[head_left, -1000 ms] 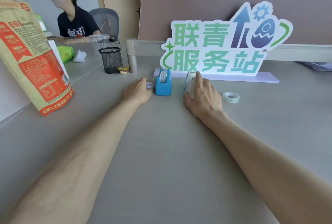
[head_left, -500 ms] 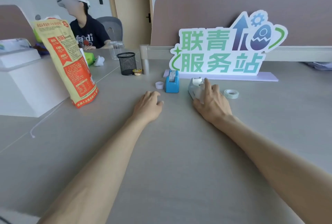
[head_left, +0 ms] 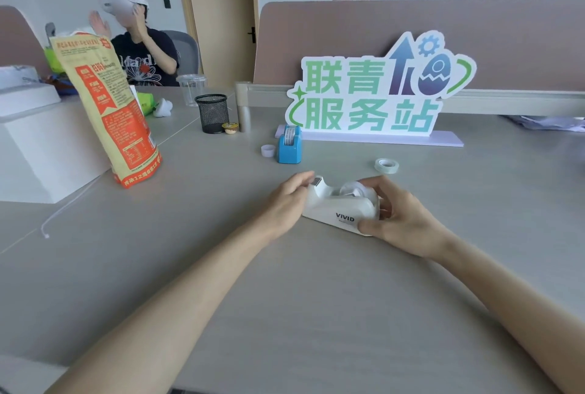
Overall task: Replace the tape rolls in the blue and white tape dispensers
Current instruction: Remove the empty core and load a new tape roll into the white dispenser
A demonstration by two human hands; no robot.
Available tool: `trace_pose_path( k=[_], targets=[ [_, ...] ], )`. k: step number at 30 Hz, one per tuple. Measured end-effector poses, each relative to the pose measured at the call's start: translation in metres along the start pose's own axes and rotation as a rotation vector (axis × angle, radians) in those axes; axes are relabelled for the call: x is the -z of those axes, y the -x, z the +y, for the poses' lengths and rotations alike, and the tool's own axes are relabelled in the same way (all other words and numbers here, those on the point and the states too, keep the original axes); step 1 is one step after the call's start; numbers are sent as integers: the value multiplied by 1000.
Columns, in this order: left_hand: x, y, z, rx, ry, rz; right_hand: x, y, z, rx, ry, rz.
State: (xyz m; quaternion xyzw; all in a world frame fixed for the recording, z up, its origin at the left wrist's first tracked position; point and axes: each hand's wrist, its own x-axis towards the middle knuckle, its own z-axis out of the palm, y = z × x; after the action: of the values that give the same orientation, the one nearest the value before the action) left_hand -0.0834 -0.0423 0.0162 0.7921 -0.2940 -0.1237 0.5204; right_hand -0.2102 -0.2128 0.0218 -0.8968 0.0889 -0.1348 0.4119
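Observation:
The white tape dispenser (head_left: pixel 340 210), marked VIVID, rests on the grey desk between my two hands, with a tape roll in its cradle. My right hand (head_left: pixel 400 215) grips its rear end. My left hand (head_left: pixel 286 200) holds its cutter end with the fingertips. Farther back stands the blue tape dispenser (head_left: pixel 288 147) with a roll in it, and a small empty tape core (head_left: pixel 268 150) lies just left of it. A loose tape roll (head_left: pixel 386 166) lies flat on the desk to the right, beyond my right hand.
A cut-out sign (head_left: pixel 376 93) stands behind the blue dispenser against the desk partition. An orange and tan bag (head_left: pixel 110 109) stands at the left beside a white box (head_left: pixel 38 147). A black mesh pen cup (head_left: pixel 212 112) sits farther back. A person with a headset sits at the far left.
My right hand has pulled the white dispenser toward me from beside the sign. My left hand has moved right from near the blue dispenser and taken the white dispenser's cutter end.

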Motion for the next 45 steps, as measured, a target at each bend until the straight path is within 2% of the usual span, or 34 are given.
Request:
trace_pose_path(
  k=[3, 9, 15, 20, 29, 33, 39, 42, 45],
  targets=[
    [0, 2, 3, 45, -71, 2, 0, 1, -1, 18, 3, -8],
    [9, 9, 13, 71, -320, -25, -3, 0, 2, 96, 128, 79],
    [11, 11, 14, 79, -382, -25, -6, 0, 2, 142, 279, 111],
    [12, 14, 18, 63, -422, -24, -4, 4, -4, 236, 247, 171],
    [6, 14, 15, -6, -323, -178, 5, -1, -12, 324, 307, 336],
    [5, 11, 12, -61, -215, -134, 15, -4, -13, 286, 255, 292],
    [7, 8, 10, -87, -136, -122, 19, -5, -14, 355, 376, 336],
    [5, 6, 7, -100, -143, -103, 21, -4, -13, 444, 362, 434],
    [5, 1, 1, -101, -142, -64, 24, 0, -16, 463, 206, 515]
  ],
)
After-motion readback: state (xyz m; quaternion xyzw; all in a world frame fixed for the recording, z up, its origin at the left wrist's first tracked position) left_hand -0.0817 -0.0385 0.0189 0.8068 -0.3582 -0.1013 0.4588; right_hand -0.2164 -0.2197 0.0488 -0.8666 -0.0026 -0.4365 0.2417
